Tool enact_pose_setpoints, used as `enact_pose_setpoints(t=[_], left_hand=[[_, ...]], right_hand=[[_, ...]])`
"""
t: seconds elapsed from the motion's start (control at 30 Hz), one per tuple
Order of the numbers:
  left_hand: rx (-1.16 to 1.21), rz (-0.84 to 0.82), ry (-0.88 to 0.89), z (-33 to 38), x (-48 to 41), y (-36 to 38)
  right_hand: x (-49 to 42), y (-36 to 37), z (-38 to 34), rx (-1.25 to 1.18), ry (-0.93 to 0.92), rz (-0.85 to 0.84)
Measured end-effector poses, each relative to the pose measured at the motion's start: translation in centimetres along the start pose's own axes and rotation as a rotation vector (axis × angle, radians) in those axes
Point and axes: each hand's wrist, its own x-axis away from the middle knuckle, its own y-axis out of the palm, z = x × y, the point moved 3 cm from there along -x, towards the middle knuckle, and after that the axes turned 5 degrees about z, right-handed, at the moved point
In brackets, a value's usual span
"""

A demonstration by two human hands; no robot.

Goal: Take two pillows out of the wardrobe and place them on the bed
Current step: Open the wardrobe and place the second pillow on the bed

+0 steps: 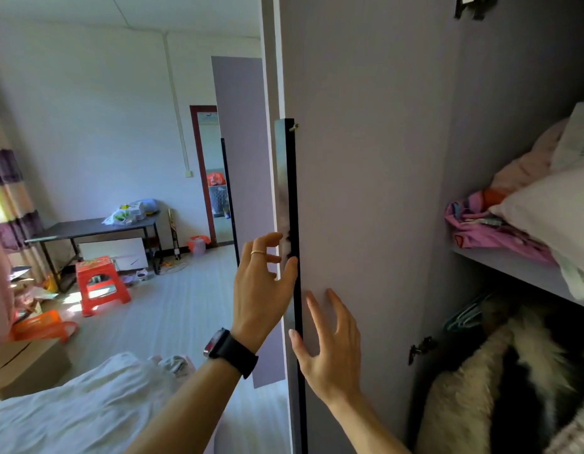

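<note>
White pillow [546, 208] lies on the lilac wardrobe shelf [513, 270], atop crumpled pink patterned bedding [487, 231]. Below the shelf: furry cream-and-black coats [480, 388]. Left hand [261, 290] open, fingers loose at the black handle strip [285, 178]. Right hand [330, 355] open, flat against the lilac wardrobe door [366, 158]. White-sheeted bed [71, 414] at lower left.

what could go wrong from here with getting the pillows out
1. The white pillow seems to lie on pink bedding near the front of the shelf; pulling it out may drag the bedding off.
2. The left hand has fingers at the wardrobe door edge by the black handle; a swinging door could pinch them. The right hand lies flat on the door.
</note>
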Motion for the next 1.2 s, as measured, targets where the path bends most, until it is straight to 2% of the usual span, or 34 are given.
enact_pose_setpoints(t=[0.1, 0.3, 0.43, 0.57, 0.7, 0.83, 1.03, 1.2], left_hand=[[-0.054, -0.077, 0.129, 0.8, 3.6, 1.2], [-0.013, -0.498, 0.137, 1.8, 10.6, 8.4], [0.153, -0.789, 0.148, 5.8, 15.6, 15.6], [0.428, -0.967, 0.124, 12.6, 19.3, 21.4], [0.631, -1.034, 0.035, 18.0, 20.8, 25.3], [0.784, -1.102, -0.023, 21.0, 21.6, 27.7], [0.841, -1.129, -0.071, 21.2, 22.3, 30.3], [0.932, -1.199, -0.134, 20.7, 22.2, 31.6]], right_hand=[[2.0, -3.7, 1.9, -0.041, 0.002, -0.001], [7.3, -16.2, 7.9, 0.113, 0.097, 0.085], [8.5, -25.1, 9.9, 0.377, 0.114, 0.207], [7.4, -33.0, 10.5, 0.690, 0.037, 0.360], [6.0, -39.1, 11.2, 1.032, 0.015, 0.464], [5.3, -42.0, 12.6, 1.292, 0.042, 0.528], [6.9, -42.1, 16.7, 1.569, 0.073, 0.421], [7.1, -42.3, 17.7, 1.649, 0.085, 0.415]])
